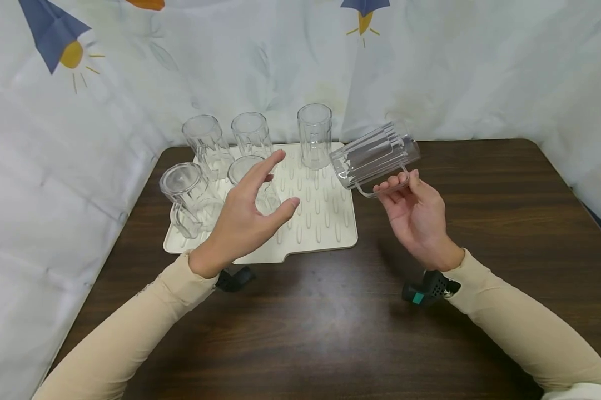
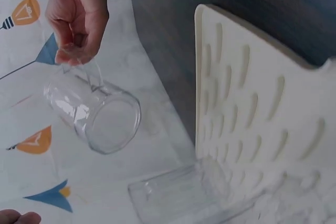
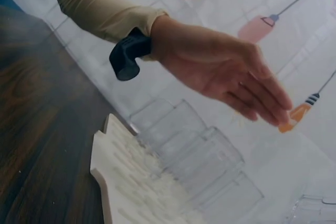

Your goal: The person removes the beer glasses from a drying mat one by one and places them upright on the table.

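My right hand (image 1: 417, 216) pinches the handle of a clear glass mug (image 1: 375, 158), which is tipped nearly onto its side above the table, beside the mat's right edge. The left wrist view shows the same mug (image 2: 92, 108) hanging from the fingers by its handle. My left hand (image 1: 245, 214) holds nothing; its thumb and fingers are spread apart over the cream ridged drying mat (image 1: 325, 222). Behind and beneath it, several clear mugs stand on the mat's left part, one of them (image 1: 252, 166) partly hidden by the hand. Another clear mug (image 1: 314, 136) stands alone at the mat's back.
The dark wooden table (image 1: 340, 333) runs toward me and to the right of the mat. A white patterned curtain (image 1: 455, 66) hangs along the back and left side. Each wrist wears a black strapped device, such as the right one (image 1: 432, 286).
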